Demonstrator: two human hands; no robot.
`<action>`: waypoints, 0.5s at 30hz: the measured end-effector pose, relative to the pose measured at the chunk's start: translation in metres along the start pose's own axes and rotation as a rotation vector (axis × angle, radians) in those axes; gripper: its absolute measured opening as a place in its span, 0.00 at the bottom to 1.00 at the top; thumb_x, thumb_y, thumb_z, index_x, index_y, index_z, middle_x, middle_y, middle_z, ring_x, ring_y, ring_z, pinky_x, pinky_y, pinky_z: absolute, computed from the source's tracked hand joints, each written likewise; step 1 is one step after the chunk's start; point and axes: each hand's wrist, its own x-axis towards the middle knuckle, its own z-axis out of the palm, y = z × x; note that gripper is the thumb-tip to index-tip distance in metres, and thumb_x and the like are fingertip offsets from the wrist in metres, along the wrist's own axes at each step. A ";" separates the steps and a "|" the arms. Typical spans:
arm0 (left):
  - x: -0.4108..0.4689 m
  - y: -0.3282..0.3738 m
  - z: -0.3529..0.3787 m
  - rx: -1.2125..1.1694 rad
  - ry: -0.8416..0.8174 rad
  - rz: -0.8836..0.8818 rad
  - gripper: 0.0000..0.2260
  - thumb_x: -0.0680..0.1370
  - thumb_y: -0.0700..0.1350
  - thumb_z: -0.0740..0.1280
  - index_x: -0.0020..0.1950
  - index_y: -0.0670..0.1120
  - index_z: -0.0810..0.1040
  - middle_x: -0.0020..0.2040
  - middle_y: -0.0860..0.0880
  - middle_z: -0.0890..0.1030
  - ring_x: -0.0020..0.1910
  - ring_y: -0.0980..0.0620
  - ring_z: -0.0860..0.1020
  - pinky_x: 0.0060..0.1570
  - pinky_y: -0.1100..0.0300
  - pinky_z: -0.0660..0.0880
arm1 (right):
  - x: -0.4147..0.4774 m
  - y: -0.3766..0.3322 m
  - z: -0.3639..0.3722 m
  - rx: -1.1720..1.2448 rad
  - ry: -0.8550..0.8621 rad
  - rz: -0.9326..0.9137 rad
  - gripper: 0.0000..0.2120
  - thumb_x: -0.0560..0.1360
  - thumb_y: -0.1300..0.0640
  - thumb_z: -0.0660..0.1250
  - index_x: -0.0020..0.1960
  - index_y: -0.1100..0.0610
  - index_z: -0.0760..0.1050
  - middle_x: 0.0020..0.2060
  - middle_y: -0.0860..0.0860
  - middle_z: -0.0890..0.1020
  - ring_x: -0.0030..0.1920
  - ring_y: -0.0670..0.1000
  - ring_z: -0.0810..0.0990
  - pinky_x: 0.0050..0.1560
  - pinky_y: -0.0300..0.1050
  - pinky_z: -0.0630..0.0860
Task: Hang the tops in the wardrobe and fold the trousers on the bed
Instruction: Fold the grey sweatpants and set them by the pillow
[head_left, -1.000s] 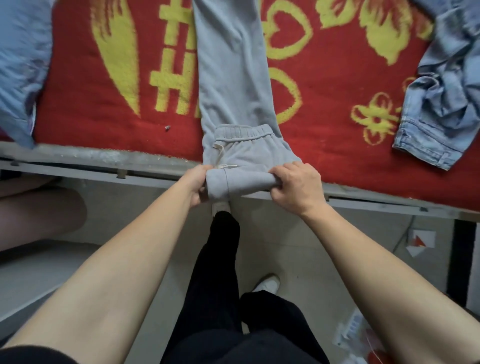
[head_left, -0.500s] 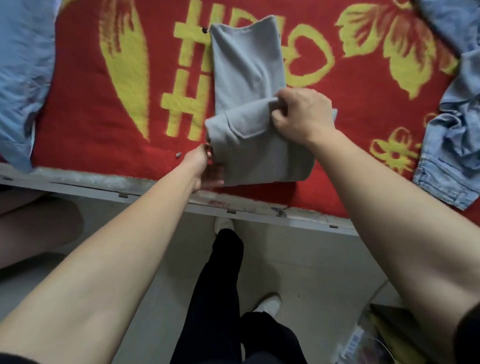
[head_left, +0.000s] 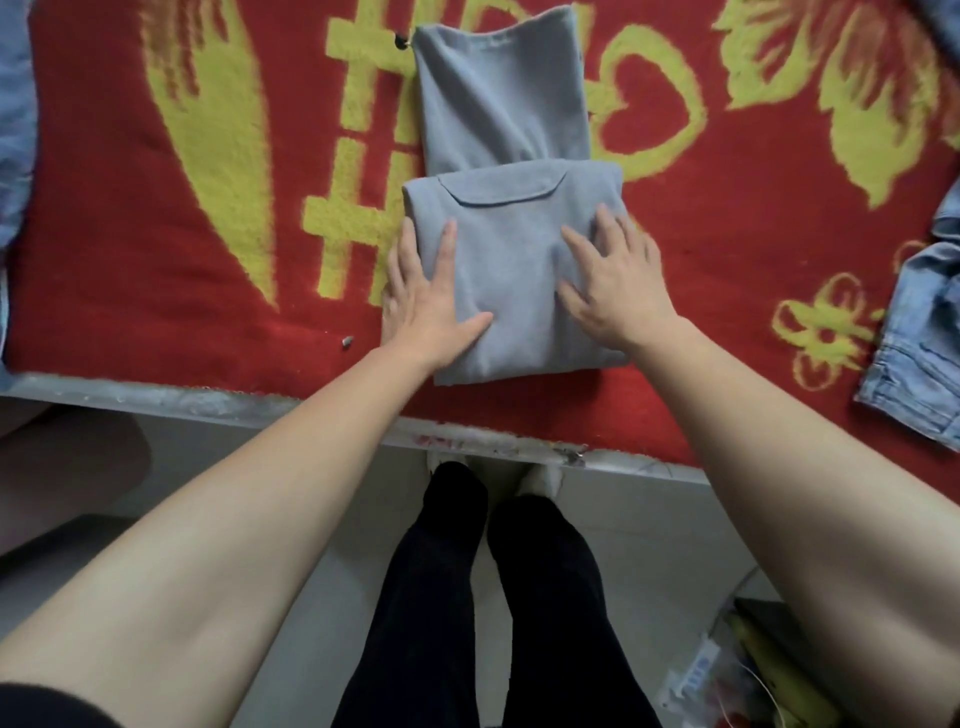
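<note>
Grey trousers (head_left: 511, 312) folded on bed (head_left: 156, 332) — left hand (head_left: 423, 296), right hand (head_left: 613, 291) flat on top.

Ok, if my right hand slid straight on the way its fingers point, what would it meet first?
The right hand lies flat on the folded grey trousers. Going straight on, it would likely cross the fold's far edge onto the trouser leg beyond, then the red blanket.

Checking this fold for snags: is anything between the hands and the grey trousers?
Nothing visible. The left hand and right hand both lie flat directly on the folded grey fleece trousers on the red-and-yellow blanket; the blue denim jeans lie apart, far right.
</note>
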 end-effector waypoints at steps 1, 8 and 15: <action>0.009 0.001 -0.003 0.064 -0.018 0.044 0.51 0.69 0.64 0.72 0.80 0.57 0.41 0.79 0.40 0.37 0.78 0.40 0.40 0.75 0.40 0.50 | 0.006 0.002 0.000 -0.015 0.013 -0.008 0.31 0.79 0.45 0.61 0.79 0.50 0.57 0.79 0.60 0.52 0.79 0.62 0.51 0.76 0.58 0.52; 0.079 0.010 -0.029 0.219 0.236 0.047 0.32 0.79 0.62 0.57 0.77 0.45 0.60 0.79 0.40 0.53 0.78 0.41 0.50 0.72 0.38 0.51 | 0.073 0.006 -0.016 0.023 0.101 -0.054 0.32 0.79 0.45 0.58 0.79 0.56 0.56 0.77 0.60 0.59 0.78 0.62 0.53 0.76 0.60 0.50; 0.107 0.026 -0.015 0.401 0.192 0.094 0.24 0.83 0.58 0.51 0.61 0.41 0.74 0.60 0.38 0.75 0.60 0.38 0.72 0.59 0.42 0.66 | 0.101 0.011 -0.013 -0.106 0.112 -0.103 0.30 0.80 0.35 0.52 0.62 0.59 0.73 0.59 0.63 0.76 0.60 0.64 0.73 0.61 0.59 0.66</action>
